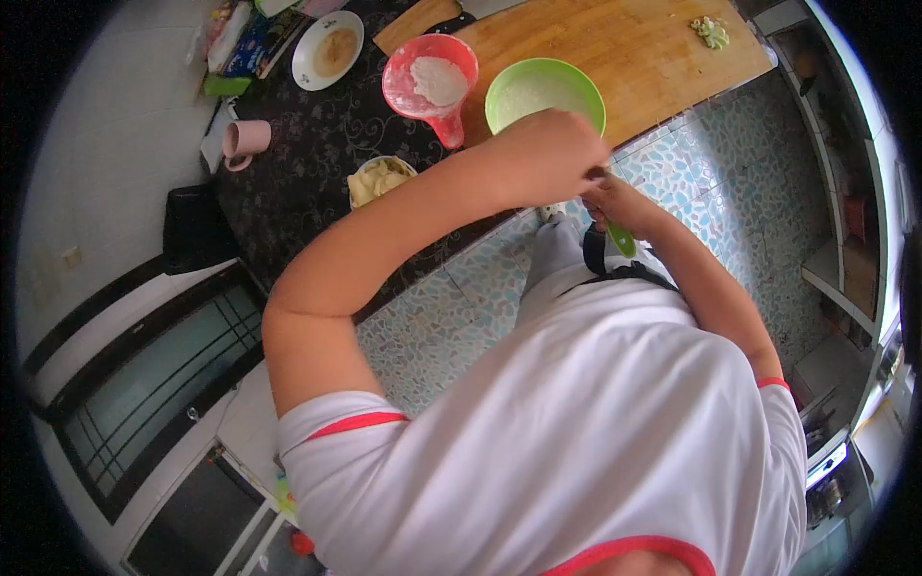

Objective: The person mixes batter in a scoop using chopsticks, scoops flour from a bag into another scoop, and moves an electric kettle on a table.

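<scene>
My right hand (622, 209) is closed around a tool with a green handle (621, 241); a hole shows near the handle's end, and its working end is hidden. My left hand (552, 152), curled with its back to me, meets the right hand at the near edge of a green bowl (595, 100). A small dark bit shows between the hands, but the left fingertips are hidden. Pale white contents fill the bowl. Left of it stands a red scoop-shaped bowl (448, 130) with white powder (438, 81). Pale yellowish pieces (379, 180) lie in a small bowl partly behind my left forearm.
A wooden board (643, 58) spans the back right, with chopped pale-green bits (711, 33) on it. A black knife handle (453, 24) lies at its left. A white plate (304, 69) with brown residue and a pink mug (247, 139) stand on the dark patterned tabletop (317, 144).
</scene>
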`<state>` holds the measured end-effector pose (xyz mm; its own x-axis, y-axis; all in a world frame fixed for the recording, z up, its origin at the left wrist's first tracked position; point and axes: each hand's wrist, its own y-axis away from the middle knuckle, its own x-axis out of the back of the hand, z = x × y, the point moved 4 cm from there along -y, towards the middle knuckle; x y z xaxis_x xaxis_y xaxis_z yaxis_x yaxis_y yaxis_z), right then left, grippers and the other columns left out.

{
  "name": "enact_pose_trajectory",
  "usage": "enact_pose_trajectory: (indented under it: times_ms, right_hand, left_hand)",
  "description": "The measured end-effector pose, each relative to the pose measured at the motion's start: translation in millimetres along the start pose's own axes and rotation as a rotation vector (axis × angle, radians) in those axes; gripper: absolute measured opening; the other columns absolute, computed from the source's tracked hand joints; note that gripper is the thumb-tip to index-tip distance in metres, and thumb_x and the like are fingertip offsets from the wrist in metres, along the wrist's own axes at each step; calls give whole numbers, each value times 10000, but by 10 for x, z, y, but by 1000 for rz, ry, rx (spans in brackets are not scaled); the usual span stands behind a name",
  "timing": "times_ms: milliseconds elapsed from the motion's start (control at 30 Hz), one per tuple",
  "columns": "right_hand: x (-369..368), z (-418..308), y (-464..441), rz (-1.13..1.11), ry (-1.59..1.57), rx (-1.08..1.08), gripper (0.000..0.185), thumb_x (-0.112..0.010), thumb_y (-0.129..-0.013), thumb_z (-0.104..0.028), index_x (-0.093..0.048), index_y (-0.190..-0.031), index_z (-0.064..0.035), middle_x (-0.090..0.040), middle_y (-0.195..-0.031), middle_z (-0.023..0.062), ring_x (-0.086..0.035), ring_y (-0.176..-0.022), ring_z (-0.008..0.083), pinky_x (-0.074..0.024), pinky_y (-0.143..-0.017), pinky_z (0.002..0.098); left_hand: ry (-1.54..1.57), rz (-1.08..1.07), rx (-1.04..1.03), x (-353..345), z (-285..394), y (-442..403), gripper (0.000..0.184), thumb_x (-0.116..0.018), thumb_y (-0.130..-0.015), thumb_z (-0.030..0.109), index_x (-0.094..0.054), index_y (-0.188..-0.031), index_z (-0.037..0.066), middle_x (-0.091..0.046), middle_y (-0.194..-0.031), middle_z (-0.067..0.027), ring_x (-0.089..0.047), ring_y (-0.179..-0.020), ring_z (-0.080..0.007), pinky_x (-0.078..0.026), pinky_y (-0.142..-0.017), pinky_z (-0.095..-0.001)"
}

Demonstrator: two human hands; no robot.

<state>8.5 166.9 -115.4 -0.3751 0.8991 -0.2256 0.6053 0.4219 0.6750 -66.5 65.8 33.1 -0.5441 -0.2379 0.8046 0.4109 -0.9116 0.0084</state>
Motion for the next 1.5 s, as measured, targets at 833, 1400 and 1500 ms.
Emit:
enact_pose_trajectory:
  times_ms: [833,1400,1500]
  right_hand:
    - [-38,-113,71,10,-12,-34,238,-467,-887,-269,-430,-1041,-92,-391,-628,-18,-404,-507,89,-391,-447,236]
    - [-50,-59,23,33,-5,39,281,-473,-886,-287,-446,-1083,-88,-402,-592,-17,-410,-469,89,-379,-414,236]
    - [-18,-26,8,15,-42,-30,274,-474,-884,-293,-448,-1064,-88,-401,-594,-17,-414,-483,89,-386,-428,235]
  left_hand:
    - [201,685,361,727,-842,-388,278,-496,-796,232,-575,-680,-8,-566,-588,-155,-571,-531,-265,-453,-529,-366]
    - [-36,307,307,-391,-203,543,150,-564,-768,110,-591,-875,8,-580,-790,-147,-574,-712,-310,-457,-629,-374]
    - [-33,292,296,-439,-63,536,166,-549,-761,94,-583,-903,16,-572,-834,-141,-567,-745,-319,-460,-657,-383]
